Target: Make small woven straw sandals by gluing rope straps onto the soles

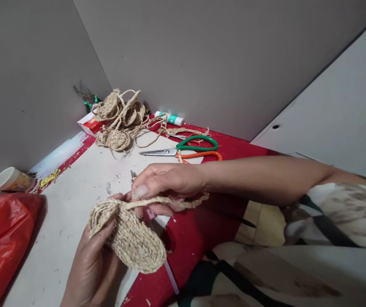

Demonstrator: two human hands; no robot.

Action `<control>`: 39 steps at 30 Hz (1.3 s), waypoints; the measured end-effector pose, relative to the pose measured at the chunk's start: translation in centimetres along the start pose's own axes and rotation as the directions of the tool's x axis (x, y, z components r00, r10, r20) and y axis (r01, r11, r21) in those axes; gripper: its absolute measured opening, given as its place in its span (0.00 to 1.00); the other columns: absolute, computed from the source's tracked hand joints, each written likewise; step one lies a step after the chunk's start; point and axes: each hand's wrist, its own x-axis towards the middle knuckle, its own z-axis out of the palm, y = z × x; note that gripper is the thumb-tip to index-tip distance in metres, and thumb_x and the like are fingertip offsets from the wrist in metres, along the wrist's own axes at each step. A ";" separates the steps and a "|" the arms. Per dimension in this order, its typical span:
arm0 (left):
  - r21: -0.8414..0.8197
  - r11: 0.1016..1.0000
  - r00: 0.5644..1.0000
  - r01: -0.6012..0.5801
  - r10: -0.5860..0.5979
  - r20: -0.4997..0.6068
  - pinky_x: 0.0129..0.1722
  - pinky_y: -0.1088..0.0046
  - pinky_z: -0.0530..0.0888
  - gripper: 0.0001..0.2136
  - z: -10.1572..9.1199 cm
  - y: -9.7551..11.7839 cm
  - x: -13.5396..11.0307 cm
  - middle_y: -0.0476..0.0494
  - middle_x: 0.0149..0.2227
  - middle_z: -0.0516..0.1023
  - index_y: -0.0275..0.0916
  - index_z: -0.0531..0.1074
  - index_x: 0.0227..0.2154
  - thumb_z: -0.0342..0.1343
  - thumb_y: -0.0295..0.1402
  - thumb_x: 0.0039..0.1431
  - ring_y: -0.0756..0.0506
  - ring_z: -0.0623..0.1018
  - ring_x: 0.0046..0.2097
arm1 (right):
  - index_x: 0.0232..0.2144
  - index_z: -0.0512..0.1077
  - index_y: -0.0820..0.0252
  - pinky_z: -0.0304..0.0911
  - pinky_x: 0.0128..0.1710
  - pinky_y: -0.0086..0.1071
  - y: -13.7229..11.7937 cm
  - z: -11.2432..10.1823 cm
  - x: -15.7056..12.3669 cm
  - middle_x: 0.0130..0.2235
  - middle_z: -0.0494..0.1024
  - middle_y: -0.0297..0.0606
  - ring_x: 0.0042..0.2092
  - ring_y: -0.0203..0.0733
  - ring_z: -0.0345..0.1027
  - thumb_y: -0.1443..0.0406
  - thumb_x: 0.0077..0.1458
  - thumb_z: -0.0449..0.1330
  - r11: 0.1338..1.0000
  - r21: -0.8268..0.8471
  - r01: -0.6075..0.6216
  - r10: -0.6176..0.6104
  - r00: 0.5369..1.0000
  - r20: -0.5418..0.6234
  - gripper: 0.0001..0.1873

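Note:
My left hand (90,260) is closed around a small slipper-shaped piece of coiled straw braid (139,245), thumb on its curled upper end. Its oval, sole-like part points down and to the right. Just above, my right hand (166,183) pinches the loose straw cord (162,200) running from the piece's top edge to the right. Slim metal tips (133,174) and a pinkish part (151,213) show around the right fingers; what they belong to is mostly hidden. The left fingertips are partly behind the braid.
Scissors with green and orange handles (176,152) lie beyond my right hand. A pile of straw braid (115,123), pliers (88,98) and a white-green tube (169,118) are farther back. Leftward are clear sticks (63,153), a paper cup (12,179) and a red bag (7,238).

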 end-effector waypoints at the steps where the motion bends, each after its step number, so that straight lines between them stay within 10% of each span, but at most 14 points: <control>1: 0.023 1.000 1.000 -0.005 0.005 -0.006 0.47 0.62 0.75 0.22 0.3 0.0 -0.1 0.41 0.47 0.78 0.44 0.72 0.51 0.62 0.29 0.51 0.39 0.78 0.47 | 0.31 0.73 0.69 0.45 0.12 0.21 0.0 0.1 0.0 0.17 0.69 0.31 0.13 0.26 0.51 0.50 0.53 0.56 0.999 -0.033 -0.023 0.023 1.000 -0.004 0.24; 12: 0.118 0.991 0.987 0.067 -0.048 -0.154 0.43 0.63 0.77 0.22 1.8 -0.1 -0.3 0.42 0.38 0.81 0.41 0.76 0.46 0.66 0.30 0.45 0.38 0.79 0.43 | 0.19 0.68 0.68 0.59 0.21 0.20 0.8 0.0 0.8 0.21 0.72 0.32 0.20 0.26 0.63 0.69 0.55 0.52 0.998 -0.064 -0.021 0.027 0.996 0.090 0.14; 29: 0.140 0.987 0.985 0.082 -0.059 -0.160 0.42 0.65 0.76 0.15 3.3 -0.2 -1.4 0.44 0.36 0.81 0.41 0.77 0.39 0.65 0.28 0.45 0.41 0.80 0.39 | 0.15 0.59 0.63 0.67 0.27 0.27 1.1 -1.0 0.9 0.25 0.78 0.41 0.28 0.38 0.74 0.67 0.42 0.55 0.994 0.021 -0.107 0.095 0.944 0.316 0.09; 39: 0.202 0.967 0.987 0.157 -0.148 -0.059 0.40 0.60 0.76 0.12 3.8 -0.4 -1.9 0.39 0.33 0.81 0.37 0.79 0.34 0.67 0.29 0.42 0.35 0.80 0.39 | 0.14 0.56 0.61 0.65 0.28 0.28 0.6 -0.7 0.4 0.23 0.76 0.37 0.27 0.35 0.70 0.68 0.42 0.54 0.992 -0.121 -0.042 0.071 0.966 0.247 0.11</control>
